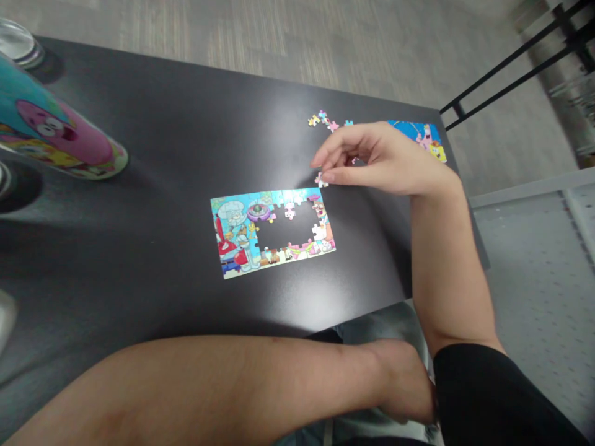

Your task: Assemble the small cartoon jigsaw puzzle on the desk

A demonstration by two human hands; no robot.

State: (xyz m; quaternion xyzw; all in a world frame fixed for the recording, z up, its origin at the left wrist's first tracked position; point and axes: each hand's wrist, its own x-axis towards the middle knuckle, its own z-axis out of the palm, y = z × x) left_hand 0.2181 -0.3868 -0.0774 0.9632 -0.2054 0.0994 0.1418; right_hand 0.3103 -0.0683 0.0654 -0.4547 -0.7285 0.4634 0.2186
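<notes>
My right hand [367, 155] hovers over the table just beyond a partly assembled jigsaw puzzle [232, 232]. Its thumb and fingers are pinched at a small white and pink puzzle piece [320, 180] near the puzzle's top right corner. The puzzle's border is joined, with a gap in the middle where dark table shows. One joined piece [289, 211] juts down into that gap from the top side. My left forearm crosses the bottom of the view, and my left hand [409, 384] rests by my lap, its fingers hidden beside my right sleeve.
Several loose puzzle pieces [323, 118] lie beyond my right hand, some partly covered by it. A blue picture card [425, 139] is at the table's right end. A colourful cartoon cylinder [69, 130] and a round clear-topped object [18, 43] stand at left. Black metal rails [506, 77] adjoin the right edge.
</notes>
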